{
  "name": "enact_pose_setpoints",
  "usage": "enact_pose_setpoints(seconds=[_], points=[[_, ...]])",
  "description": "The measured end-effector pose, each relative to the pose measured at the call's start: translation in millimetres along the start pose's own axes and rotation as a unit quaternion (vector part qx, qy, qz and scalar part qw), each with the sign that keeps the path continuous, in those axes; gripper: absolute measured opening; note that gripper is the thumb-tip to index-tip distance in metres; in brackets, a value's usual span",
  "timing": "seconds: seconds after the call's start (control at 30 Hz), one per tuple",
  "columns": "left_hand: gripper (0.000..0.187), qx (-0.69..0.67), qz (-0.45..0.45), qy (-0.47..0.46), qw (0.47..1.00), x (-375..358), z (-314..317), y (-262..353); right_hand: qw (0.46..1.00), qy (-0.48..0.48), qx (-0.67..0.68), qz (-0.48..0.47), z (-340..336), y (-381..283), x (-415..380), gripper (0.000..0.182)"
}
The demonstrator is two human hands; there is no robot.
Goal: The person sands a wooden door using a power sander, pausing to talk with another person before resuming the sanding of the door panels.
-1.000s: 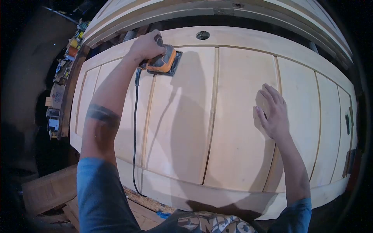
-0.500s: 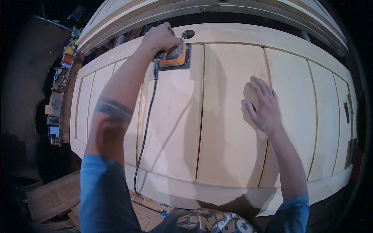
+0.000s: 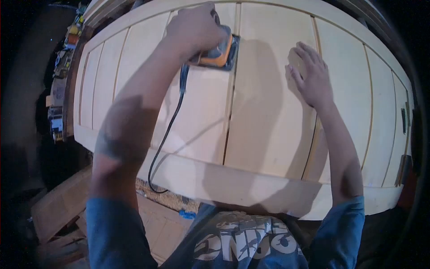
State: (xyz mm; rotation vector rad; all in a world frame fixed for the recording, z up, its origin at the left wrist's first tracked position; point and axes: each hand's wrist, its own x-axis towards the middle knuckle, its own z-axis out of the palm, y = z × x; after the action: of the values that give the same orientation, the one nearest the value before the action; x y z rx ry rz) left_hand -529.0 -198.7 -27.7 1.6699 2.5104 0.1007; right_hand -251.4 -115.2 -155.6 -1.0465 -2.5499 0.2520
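Observation:
My left hand (image 3: pixel 197 28) is wrapped round the top of an orange and black electric sander (image 3: pixel 218 57). The sander's flat pad lies on the pale wooden panelled door (image 3: pixel 188 107), its right edge at a groove between two panels. From its back a black cord (image 3: pixel 172 119) runs down over the door's near edge. My right hand (image 3: pixel 312 78) rests on the door further right, fingers stretched out and holding nothing. The underside of the sander's pad is hidden.
Cardboard sheets (image 3: pixel 62 201) lie on the floor at the lower left, near sawdust and a small blue thing (image 3: pixel 187 214). Along the far left stands a cluttered shelf (image 3: pixel 58 94) with boxes and spools. A dark strip (image 3: pixel 403 121) sits at the door's right end.
The sander in my left hand has moved right and nearer to me, up to the panel groove. My view has tilted down, and my right hand stays on the door.

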Motion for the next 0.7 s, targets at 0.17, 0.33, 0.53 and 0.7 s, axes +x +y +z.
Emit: enact_pose_setpoints(seconds=[0.17, 0.33, 0.53, 0.7], points=[[0.053, 0.003, -0.068, 0.001, 0.998, -133.1, 2.5, 19.3, 0.999, 0.025, -0.018, -0.009, 7.3, 2.4, -0.5, 0.047], [0.055, -0.061, -0.063, 0.003, 0.996, -218.4, 9.7, 14.4, 0.999, 0.038, -0.002, -0.016, 15.2, 3.0, -2.9, 0.046], [0.055, -0.05, -0.066, 0.043, 0.996, -235.3, 19.5, 13.5, 0.999, 0.035, -0.018, -0.009, 16.1, 0.1, -2.4, 0.047], [0.052, -0.046, -0.093, 0.051, 0.993, -237.9, 17.7, -2.3, 1.0, 0.025, 0.003, -0.01, 16.6, -1.5, -2.4, 0.047]])
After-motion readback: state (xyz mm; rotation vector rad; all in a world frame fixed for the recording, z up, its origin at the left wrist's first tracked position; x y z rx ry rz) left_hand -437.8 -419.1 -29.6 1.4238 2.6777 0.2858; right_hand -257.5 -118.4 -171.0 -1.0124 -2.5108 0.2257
